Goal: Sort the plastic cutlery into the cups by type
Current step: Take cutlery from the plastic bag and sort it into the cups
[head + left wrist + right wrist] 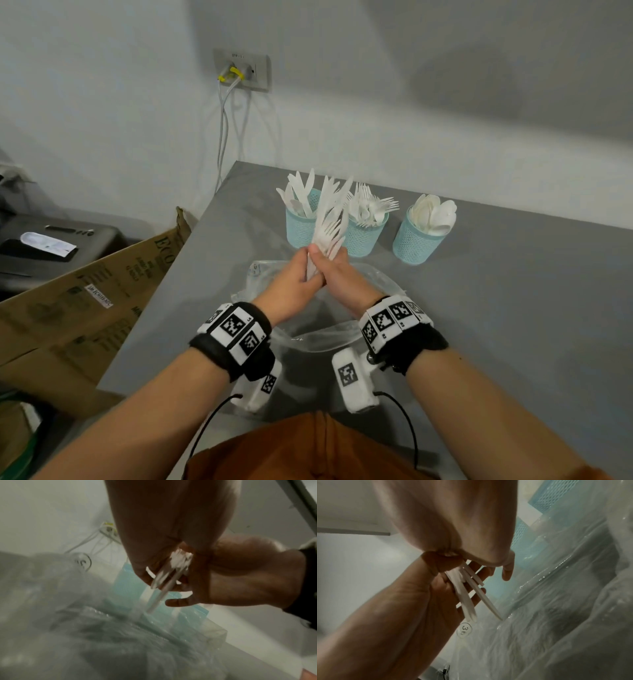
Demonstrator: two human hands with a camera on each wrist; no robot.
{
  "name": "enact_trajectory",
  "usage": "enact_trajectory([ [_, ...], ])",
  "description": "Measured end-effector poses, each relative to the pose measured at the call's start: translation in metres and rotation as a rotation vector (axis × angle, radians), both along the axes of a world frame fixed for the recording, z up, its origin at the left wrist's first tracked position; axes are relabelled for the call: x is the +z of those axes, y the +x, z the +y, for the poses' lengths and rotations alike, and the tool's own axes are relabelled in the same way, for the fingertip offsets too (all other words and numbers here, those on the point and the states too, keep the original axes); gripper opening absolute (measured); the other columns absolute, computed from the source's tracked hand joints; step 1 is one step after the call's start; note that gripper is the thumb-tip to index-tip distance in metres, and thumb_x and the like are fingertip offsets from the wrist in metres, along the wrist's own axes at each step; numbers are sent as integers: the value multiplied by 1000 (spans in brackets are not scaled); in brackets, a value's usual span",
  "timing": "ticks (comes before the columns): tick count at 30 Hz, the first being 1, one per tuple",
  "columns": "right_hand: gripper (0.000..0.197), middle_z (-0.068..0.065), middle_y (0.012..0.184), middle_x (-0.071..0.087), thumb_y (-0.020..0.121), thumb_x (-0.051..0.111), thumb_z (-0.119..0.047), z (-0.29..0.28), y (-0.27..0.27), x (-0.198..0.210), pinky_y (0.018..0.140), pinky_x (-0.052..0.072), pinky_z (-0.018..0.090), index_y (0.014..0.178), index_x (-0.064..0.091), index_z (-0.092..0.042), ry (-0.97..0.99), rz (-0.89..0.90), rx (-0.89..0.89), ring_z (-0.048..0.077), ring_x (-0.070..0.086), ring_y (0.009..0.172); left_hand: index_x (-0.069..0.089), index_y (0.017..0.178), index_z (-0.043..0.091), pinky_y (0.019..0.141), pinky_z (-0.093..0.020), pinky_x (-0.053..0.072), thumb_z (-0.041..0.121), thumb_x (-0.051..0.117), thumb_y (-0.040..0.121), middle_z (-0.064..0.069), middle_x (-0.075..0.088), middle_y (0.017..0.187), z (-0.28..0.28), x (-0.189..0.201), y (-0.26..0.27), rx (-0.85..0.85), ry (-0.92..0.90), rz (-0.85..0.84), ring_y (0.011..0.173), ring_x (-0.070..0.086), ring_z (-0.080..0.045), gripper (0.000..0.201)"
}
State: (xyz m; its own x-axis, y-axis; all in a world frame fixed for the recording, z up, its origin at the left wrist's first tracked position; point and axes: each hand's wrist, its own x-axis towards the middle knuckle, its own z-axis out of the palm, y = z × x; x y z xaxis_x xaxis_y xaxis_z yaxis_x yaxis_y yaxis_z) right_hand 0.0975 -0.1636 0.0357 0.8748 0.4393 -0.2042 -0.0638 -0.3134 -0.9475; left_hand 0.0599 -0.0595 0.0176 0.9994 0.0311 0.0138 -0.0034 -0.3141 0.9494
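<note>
Both hands hold one bundle of white plastic cutlery (pixel 330 219), knives and forks fanned upward. My left hand (pixel 306 272) grips its handles from the left with the thumb on top, and my right hand (pixel 330 269) wraps them from the right. The handle ends (pixel 163 588) stick out below the palms, also seen in the right wrist view as handle ends (pixel 467 601). Behind the bundle stand three teal mesh cups: the knife cup (pixel 298 228), the fork cup (pixel 364 238) and the spoon cup (pixel 416 243). The bundle hides part of the knife and fork cups.
A crumpled clear plastic bag (pixel 325 337) lies on the grey table (pixel 513 291) under my wrists. A cardboard box (pixel 85 301) leans against the table's left edge. A wall socket with cables (pixel 241 70) is behind the table.
</note>
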Motion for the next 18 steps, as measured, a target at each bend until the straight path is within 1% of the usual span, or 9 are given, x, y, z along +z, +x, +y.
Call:
enact_trajectory([
  [2,57,5,138,37,76,44,-69,-3,2,-4,115,28,48,128,44,-46,-27,-13,59,23,36,134,35,130,15,97,-21,43,16,47,96,5,53,121,-4,-4,0,-11,-55,-12,112,53,-5,36],
  [3,45,6,135,38,75,47,-66,-4,1,1,110,35,47,119,48,-54,-40,-21,74,24,41,129,34,128,16,95,-22,45,11,42,98,3,52,117,-6,-6,0,-21,-76,-20,106,53,-4,31],
  [4,40,8,131,41,77,51,-59,-6,-1,8,102,43,44,117,49,-54,-33,-32,72,24,47,120,34,125,17,91,-28,48,8,38,99,-1,53,111,-8,-8,-1,-26,-77,-34,96,54,-7,28],
  [6,43,11,125,51,85,62,-34,-12,3,14,85,50,33,126,46,-33,68,-35,42,20,54,104,31,126,21,78,-33,48,4,33,98,-5,52,101,-8,-12,0,-21,-42,-48,80,48,-11,33],
  [9,49,1,124,58,85,64,-11,-20,6,21,94,50,32,127,41,-24,199,-76,37,16,57,115,25,130,26,82,-27,47,8,36,100,-13,52,116,-4,-21,3,-30,-27,-35,87,50,-11,36],
  [12,47,1,126,58,87,59,-3,-17,4,14,97,49,32,125,41,-24,130,-76,94,14,57,114,33,131,27,97,-26,46,3,42,94,-4,55,124,0,-29,5,-36,-96,18,116,52,-15,45],
  [14,50,1,129,56,87,60,-4,-16,1,6,103,44,32,129,40,-23,51,-73,138,13,54,117,42,130,21,91,-18,45,-6,44,92,2,57,113,2,-30,5,-34,-49,74,115,53,-16,47],
  [16,52,-1,127,55,88,61,-5,-18,-3,1,104,42,30,133,38,-19,19,-53,155,12,53,117,46,132,10,91,-21,42,-5,44,93,0,57,112,2,-30,4,-52,64,94,111,52,-15,41],
  [18,47,-2,119,56,88,61,-10,-20,-4,1,96,46,25,131,41,-18,18,-43,129,9,56,106,47,130,9,96,-23,41,-4,42,95,-3,56,112,3,-33,4,-55,77,105,108,50,-13,38],
])
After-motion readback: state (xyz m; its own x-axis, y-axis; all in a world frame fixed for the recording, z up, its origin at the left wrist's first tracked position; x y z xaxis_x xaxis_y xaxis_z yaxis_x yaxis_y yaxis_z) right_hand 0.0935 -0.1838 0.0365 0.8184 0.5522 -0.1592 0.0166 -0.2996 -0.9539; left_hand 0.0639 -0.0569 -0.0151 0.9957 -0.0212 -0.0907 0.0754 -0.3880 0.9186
